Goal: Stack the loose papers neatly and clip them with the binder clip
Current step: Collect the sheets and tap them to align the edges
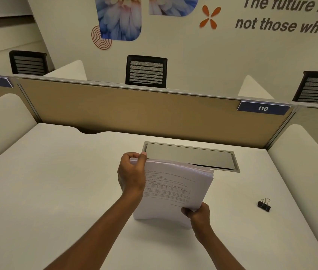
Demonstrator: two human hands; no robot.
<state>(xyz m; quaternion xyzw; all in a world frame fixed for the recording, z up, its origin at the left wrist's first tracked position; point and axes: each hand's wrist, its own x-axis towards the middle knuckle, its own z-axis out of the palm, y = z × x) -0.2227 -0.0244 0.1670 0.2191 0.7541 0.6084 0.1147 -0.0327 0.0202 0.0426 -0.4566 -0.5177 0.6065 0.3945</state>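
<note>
Flanking the held paper stack: cable hatch behind, binder clip right.

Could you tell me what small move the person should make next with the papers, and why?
Probably tap the paper stack on the desk to square it: both the left hand and right hand grip it, its far corner looks fanned, and the binder clip lies untouched to the right.

Both bare arms reach forward and slightly inward. The left hand is the higher one, gripping the top left corner of the paper stack with fingers curled behind and thumb in front. The right hand pinches its lower right corner.
</note>
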